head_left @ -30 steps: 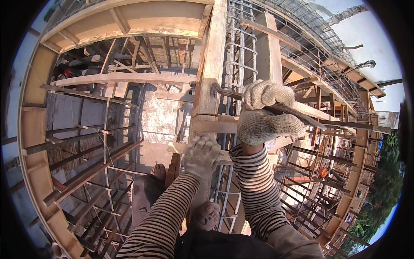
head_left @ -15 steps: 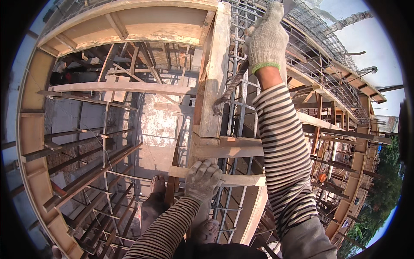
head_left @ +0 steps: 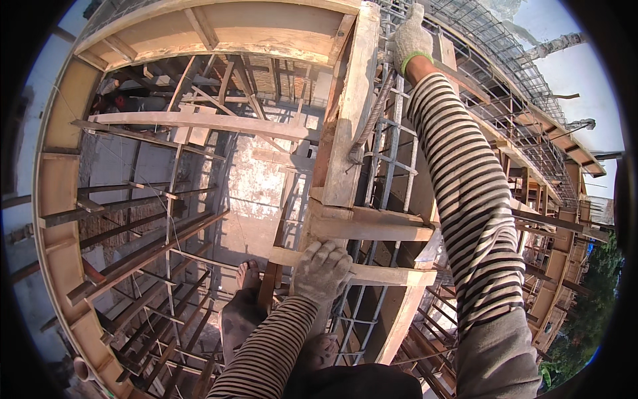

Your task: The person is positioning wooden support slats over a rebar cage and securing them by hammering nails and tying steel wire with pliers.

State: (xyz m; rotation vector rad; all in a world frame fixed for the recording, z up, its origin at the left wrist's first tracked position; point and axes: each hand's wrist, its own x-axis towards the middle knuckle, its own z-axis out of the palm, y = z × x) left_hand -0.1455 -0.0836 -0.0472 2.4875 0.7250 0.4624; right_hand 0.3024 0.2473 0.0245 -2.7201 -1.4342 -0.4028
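Observation:
My right hand [head_left: 412, 43], in a knitted glove with a green cuff, reaches far forward, its fingers closed round the upper end of a pry bar [head_left: 375, 116]. The bar has a ribbed shaft and a bent claw end, which lies at the right edge of an upright-looking long timber board [head_left: 352, 106]. Wrapped over a wooden crosspiece [head_left: 392, 275], my gloved left hand [head_left: 322, 269] grips the wood near its left end. A second wooden crosspiece [head_left: 372, 229] lies just beyond it. Steel rebar [head_left: 392, 159] runs inside the formwork beside the board.
My bare feet [head_left: 248, 274] stand on narrow timber, high over a floor [head_left: 256, 179] far below. Wooden props and beams [head_left: 139, 256] cross the open bay on the left. A curved formwork side [head_left: 266, 33] spans the far end. More rebar cages [head_left: 505, 73] lie at right.
My right hand has drawn the bar more upright, its claw end staying by the board. My left hand keeps its grip on the crosspiece. The whole view has shifted slightly.

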